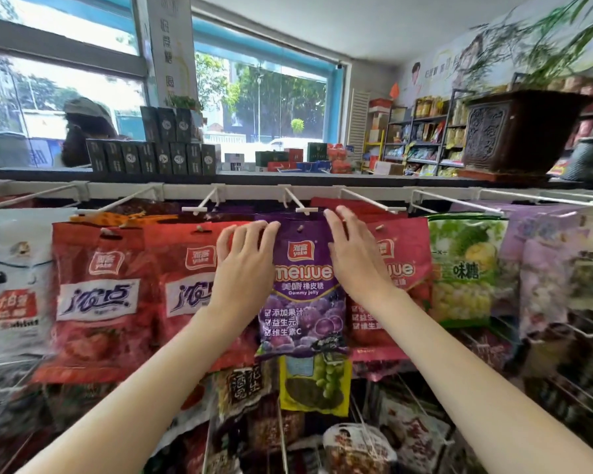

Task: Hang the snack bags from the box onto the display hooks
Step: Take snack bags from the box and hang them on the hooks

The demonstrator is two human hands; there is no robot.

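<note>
Both hands hold the purple gummy bag (303,289) by its top corners, left hand (242,268) and right hand (355,258) pinching, apparently to line its hole up under the white hook (300,204) on the rack's top rail (254,191).

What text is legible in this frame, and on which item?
"yake", "meijue", "Gummy jelly", "美嚼橡皮糖": purple grape gummy bag, its top held between the left hand and right hand.
"yake": red strawberry bag.
"味糖": green durian candy bag.
"酒", "花生": dark peanut bag on the lower row.
Wall banner, black boxes on the sill and far shelves: too blurred or small to read.
</note>
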